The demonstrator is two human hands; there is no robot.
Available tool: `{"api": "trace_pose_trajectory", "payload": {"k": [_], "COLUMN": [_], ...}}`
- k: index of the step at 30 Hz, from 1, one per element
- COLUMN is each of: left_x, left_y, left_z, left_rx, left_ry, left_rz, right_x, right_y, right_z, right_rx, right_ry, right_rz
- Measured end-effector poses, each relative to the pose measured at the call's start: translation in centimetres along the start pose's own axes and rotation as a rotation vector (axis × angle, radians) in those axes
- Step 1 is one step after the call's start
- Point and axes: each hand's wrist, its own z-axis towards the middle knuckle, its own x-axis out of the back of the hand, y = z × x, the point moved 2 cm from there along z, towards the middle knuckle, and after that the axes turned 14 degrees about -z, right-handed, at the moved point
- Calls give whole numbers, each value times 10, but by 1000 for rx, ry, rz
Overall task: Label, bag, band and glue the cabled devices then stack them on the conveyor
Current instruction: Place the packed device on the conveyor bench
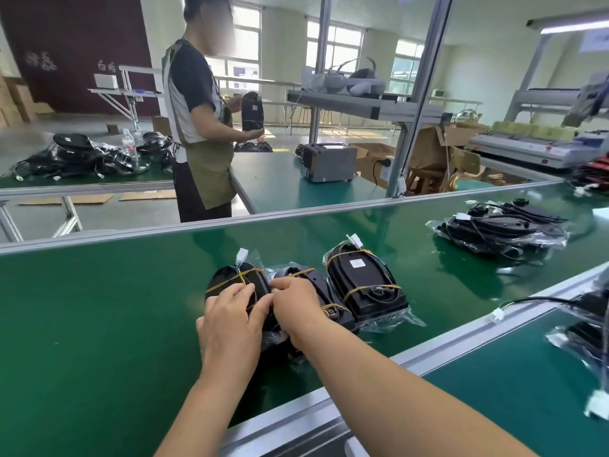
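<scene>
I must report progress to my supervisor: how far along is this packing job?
Done: the right device lies bagged, labelled and banded on the conveyor. In hand: the left hand and right hand touch the left device and middle device, both banded. Left: the far pile looks bagged, apparently without bands.

Wall lettering: white Chinese characters (107,65) on the maroon wall (82,34), upper left of the frame; one looks like "白", the rest are blurred.
Device sticker: white label (357,263) on the rightmost bagged device (365,291); its print is too small to read.
</scene>
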Motion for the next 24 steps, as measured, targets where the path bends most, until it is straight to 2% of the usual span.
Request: {"api": "trace_pose_trajectory", "payload": {"k": [3, 9, 15, 20, 24], "left_x": [-7, -12, -7, 2, -14], "left_y": [1, 0, 2, -2, -19], "left_z": [-2, -2, 10, 18, 15], "left_rx": [-12, -32, -30, -110, -102], "left_ry": [-28, -17, -70, -65, -207], "left_rz": [72, 157, 115, 119, 85], "right_x": [5, 8, 30, 63, 92], "right_y": [0, 8, 14, 36, 56], "right_z": [-4, -13, -38, -53, -62], "right_rx": [12, 64, 126, 114, 80], "right_ry": [80, 48, 62, 93, 155], "right_rz": [-45, -78, -131, -65, -50]}}
